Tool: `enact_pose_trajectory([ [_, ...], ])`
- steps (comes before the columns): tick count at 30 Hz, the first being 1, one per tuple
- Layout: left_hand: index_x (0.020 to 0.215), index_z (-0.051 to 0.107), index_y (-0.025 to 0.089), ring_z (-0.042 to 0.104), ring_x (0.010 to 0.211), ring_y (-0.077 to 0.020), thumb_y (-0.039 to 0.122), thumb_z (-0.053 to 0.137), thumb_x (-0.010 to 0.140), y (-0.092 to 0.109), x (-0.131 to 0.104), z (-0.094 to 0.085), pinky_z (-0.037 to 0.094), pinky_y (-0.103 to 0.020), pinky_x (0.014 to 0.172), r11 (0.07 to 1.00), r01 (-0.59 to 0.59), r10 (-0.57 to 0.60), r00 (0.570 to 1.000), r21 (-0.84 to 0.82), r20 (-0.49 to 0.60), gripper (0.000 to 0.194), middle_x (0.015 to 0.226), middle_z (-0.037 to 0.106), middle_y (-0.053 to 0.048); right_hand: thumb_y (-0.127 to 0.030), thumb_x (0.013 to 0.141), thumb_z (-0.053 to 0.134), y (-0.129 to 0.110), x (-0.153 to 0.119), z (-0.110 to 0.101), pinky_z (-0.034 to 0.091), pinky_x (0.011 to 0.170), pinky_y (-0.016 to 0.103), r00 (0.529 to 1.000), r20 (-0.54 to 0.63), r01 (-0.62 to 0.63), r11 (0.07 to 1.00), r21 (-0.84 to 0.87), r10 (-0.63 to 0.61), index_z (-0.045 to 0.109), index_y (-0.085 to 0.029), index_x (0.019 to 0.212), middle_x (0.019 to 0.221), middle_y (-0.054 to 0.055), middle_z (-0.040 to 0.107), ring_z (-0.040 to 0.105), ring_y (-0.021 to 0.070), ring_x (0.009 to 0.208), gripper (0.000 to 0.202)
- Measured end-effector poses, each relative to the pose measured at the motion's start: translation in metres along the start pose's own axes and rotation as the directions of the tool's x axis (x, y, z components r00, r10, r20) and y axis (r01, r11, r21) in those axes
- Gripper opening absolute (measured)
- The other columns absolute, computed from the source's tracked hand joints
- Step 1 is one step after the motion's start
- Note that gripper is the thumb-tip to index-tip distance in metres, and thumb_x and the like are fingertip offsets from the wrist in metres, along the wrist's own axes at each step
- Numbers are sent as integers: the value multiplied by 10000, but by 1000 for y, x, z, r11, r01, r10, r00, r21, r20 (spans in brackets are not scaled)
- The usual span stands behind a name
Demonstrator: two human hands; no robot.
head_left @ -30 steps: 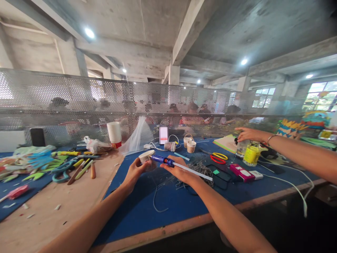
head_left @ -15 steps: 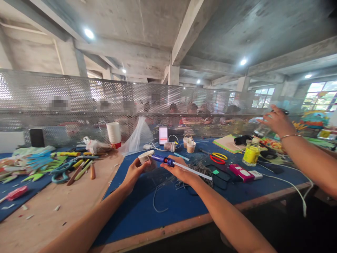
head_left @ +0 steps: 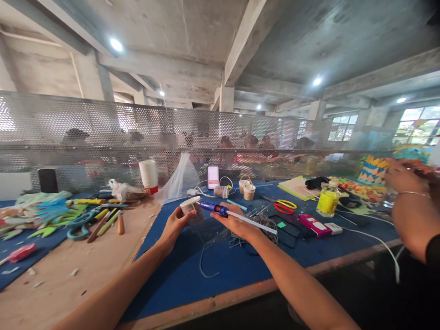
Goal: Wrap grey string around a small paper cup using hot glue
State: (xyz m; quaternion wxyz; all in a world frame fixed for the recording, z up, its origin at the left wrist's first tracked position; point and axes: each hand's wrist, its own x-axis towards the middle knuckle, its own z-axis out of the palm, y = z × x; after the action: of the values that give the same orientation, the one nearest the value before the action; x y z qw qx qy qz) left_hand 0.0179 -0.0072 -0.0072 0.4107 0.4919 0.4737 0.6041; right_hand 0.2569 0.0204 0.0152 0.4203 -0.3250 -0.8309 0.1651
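Workshop hall, concrete beams overhead, perforated metal screen [head_left: 103, 133] behind bench. Blue mat [head_left: 192, 270] covers bench, strewn with wire, scissors [head_left: 283, 206], yellow bottle [head_left: 326, 201]. Left hand [head_left: 175, 222] cups small white cup [head_left: 190, 207]; right hand [head_left: 233, 222] wrapped around glue gun [head_left: 223, 211], nozzle at cup rim (gluing seemingly mid-way). Co-worker's hand [head_left: 400, 176] far right.
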Motion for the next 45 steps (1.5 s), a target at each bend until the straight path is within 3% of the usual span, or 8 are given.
enact_pose_trajectory([
  [36,1241,729,185,737,1146,-352,607,890,671,-5,3,-3,568,-472,993,1000,3,-3,1000,-17,17,727,1228,795,-133,-478,955,667,6,0,-2,331,590,255,999,-9,-45,999,27,46,545,-225,739,661,-35,538,487,144,630,355],
  [45,1216,740,181,743,1127,-348,569,914,656,-4,3,-2,561,-491,1015,998,7,-5,999,-62,32,702,1200,801,-128,-497,957,677,3,-1,-1,367,596,252,1000,-16,20,996,89,-18,603,-215,749,664,-38,570,492,137,622,358],
])
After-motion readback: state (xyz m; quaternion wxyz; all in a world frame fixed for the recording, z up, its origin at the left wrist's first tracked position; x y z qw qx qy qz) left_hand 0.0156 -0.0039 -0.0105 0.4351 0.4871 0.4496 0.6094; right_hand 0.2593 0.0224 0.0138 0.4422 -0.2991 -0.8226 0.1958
